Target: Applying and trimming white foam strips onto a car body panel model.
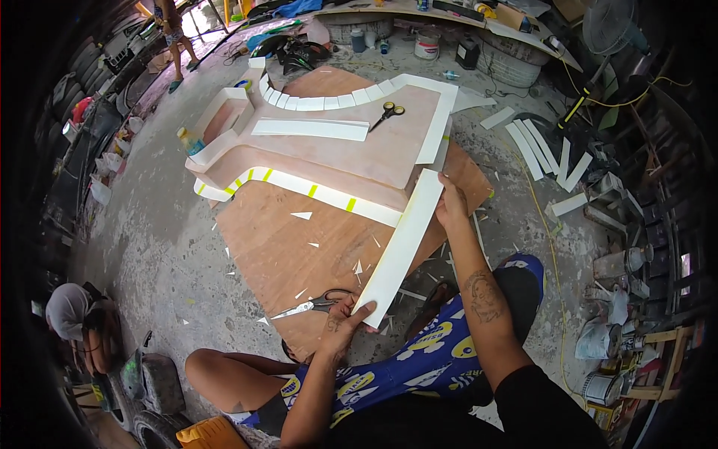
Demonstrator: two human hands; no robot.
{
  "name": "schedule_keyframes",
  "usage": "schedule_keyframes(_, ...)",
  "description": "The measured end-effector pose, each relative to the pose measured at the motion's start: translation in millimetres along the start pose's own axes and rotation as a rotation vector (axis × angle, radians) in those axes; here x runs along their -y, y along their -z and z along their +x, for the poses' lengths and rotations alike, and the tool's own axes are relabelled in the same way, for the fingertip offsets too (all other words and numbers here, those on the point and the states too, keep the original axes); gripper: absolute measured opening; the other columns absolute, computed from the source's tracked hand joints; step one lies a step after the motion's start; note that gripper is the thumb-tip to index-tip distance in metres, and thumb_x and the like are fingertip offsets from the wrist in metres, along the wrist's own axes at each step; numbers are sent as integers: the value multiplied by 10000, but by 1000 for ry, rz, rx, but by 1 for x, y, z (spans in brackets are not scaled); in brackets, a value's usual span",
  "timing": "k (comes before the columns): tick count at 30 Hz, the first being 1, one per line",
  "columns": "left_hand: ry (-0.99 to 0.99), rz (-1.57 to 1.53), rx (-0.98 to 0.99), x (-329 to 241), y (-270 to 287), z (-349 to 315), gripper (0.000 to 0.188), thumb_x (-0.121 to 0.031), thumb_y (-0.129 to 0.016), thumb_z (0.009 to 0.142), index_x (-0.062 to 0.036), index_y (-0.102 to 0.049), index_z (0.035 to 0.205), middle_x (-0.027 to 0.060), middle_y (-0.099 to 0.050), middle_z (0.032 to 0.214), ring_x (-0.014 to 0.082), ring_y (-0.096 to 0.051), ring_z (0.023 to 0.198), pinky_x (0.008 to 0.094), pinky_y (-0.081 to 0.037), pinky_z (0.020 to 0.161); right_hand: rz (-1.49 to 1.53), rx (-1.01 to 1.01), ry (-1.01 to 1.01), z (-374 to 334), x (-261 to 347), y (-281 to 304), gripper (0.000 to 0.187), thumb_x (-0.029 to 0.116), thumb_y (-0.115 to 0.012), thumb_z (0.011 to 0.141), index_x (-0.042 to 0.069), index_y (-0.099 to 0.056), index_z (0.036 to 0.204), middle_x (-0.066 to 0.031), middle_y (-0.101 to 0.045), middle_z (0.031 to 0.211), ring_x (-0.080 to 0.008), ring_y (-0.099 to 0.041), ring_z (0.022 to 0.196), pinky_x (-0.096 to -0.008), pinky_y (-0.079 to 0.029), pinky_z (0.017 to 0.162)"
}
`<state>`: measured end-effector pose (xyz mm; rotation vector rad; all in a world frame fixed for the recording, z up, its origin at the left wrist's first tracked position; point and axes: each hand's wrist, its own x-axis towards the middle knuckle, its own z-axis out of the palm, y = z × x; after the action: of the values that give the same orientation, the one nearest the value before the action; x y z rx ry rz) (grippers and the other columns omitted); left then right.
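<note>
A long white strip [400, 254] of thin sheet slants across in front of me. My left hand [342, 323] pinches its near end, thumb on top, while my right hand [451, 203] grips its far end. The strip overlaps the right corner of a pinkish moulded panel [321, 157]. White edging [288, 183], fixed with yellow tape pieces, runs along the panel's near edge. Large scissors [303, 307] lie beside my left hand, their dark handles close to its fingers. On the panel rest smaller scissors [387, 114] and another white strip [310, 129].
A plywood sheet [277, 247] with white offcuts lies under the panel. More white strips [527, 150] are on the concrete floor at right, near a yellow cord [553, 254]. A bottle [190, 142] stands at the panel's left. Two people are nearby, one seated low at left [71, 314].
</note>
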<state>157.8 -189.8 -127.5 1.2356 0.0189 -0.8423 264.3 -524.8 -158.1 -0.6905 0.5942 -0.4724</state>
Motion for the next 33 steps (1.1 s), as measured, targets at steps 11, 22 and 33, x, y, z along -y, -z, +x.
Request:
schedule_keyframes(11,-24,-14,8,-2,-1,5,187,-169,-686,896,-58,-536,880,183,-697,829,155,-637,601,251,-522,549,69,59,-17,11,-2,1,361,170,-536,966,-105,-523,1200,-222,-644,1111,-319,-663,988,-399,-547,882)
schedule_keyframes(22,28,-60,6,0,-4,8,189,-173,-688,896,-47,-553,934,155,-691,878,172,-679,732,253,-542,546,21,-62,15,-7,6,-23,331,145,-582,941,-76,-548,1185,-174,-662,1079,-270,-677,946,-370,-566,837)
schedule_keyframes(33,47,-87,13,3,-4,11,194,-181,-686,900,-36,-581,974,125,-684,895,168,-682,763,239,-550,547,-14,-89,4,1,3,-22,350,165,-587,942,-61,-558,1207,-161,-642,1124,-260,-657,990,-371,-560,854)
